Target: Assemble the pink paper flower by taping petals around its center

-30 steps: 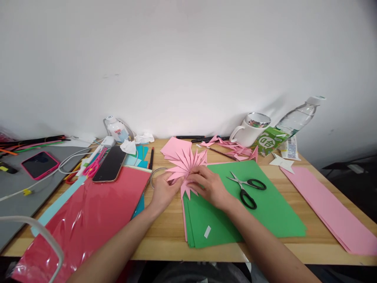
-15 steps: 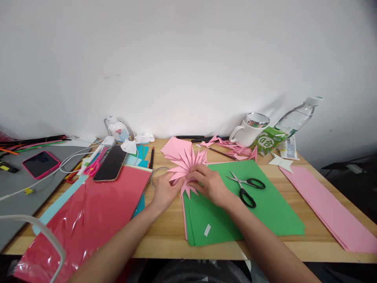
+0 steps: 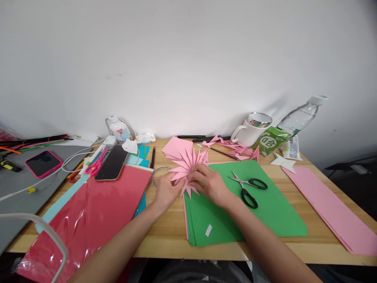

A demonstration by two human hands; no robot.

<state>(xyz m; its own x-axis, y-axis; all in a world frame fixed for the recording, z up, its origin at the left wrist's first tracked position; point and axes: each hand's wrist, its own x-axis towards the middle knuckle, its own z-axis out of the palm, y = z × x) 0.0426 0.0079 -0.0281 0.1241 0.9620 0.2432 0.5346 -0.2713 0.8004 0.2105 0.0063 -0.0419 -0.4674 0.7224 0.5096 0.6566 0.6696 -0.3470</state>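
Pink pleated fan (image 3: 188, 164), spiky points splayed outward, on green sheet (image 3: 265, 214) corner. Fingers of left hand (image 3: 165, 192) and right hand (image 3: 211, 185) pinch its lower points.

The green carton (image 3: 269, 140) carries large white characters, too skewed to read surely; the water bottle label (image 3: 290, 147) shows what may be a QR code

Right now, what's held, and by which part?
The left hand and right hand pinch the pink spiked paper fan near its centre.
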